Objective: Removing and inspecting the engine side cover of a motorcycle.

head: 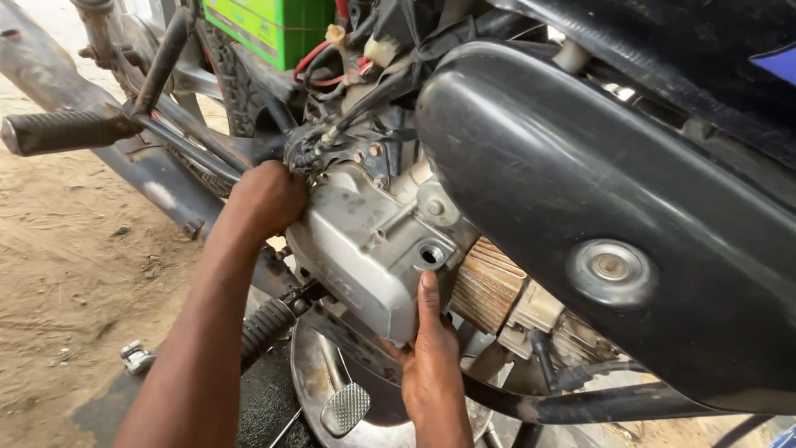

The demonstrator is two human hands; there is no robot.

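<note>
I look down at the side of a motorcycle engine. My left hand [267, 199] is curled around the upper left edge of the silver engine side cover [369, 249], near a bundle of cables. My right hand [431, 361] presses flat against the cover's lower right edge, fingers pointing up toward a round hole in the cover. Both hands hold the cover against the engine. Rusty cooling fins [485, 286] sit just right of the cover.
A large black body panel [597, 182] overhangs at the right. A ribbed kick lever [66, 129] juts out at upper left, a footpeg [269, 323] and brake pedal [346, 408] lie below. A green battery [269, 25] is at top. Sandy ground lies at the left.
</note>
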